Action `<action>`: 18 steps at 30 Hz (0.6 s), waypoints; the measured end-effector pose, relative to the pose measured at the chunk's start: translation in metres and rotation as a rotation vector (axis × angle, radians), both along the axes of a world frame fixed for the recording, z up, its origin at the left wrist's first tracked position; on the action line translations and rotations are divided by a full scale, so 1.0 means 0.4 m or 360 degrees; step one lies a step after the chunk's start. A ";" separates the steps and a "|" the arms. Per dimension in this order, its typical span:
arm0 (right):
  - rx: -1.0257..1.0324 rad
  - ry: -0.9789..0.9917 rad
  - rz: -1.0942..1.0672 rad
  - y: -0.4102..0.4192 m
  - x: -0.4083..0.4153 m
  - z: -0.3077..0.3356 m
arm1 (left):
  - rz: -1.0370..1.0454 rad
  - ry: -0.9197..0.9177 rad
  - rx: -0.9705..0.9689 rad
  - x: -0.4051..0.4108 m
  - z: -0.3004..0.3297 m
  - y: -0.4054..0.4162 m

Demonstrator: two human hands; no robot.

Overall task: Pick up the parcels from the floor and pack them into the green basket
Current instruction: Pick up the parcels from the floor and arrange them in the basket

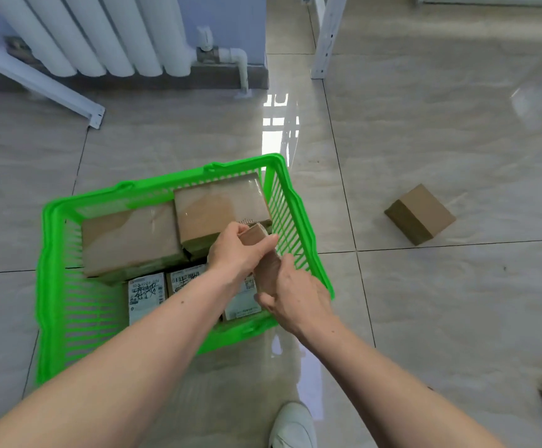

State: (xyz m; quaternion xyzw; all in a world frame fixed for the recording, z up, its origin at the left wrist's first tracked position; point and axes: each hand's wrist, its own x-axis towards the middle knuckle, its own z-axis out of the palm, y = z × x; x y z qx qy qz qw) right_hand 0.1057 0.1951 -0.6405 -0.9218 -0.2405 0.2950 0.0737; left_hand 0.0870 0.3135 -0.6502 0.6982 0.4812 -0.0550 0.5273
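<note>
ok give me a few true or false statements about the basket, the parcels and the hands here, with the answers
1. Both hands grip one small brown cardboard parcel over the green slatted plastic basket. True: the left hand and the right hand both hold it.
2. The basket is empty. False: two large taped cardboard boxes and several white-labelled parcels lie in it.
3. A brown cardboard box lies on the tiled floor to the right of the basket. True.
4. The basket is tipped on its side. False: it sits upright on the floor.
5. The held parcel already rests on the basket's bottom. False: it is held above the contents.
</note>
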 end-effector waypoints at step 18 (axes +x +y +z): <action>0.0064 0.0187 -0.0093 0.048 0.097 -0.127 | -0.0273 -0.0071 0.0220 0.031 -0.214 -0.016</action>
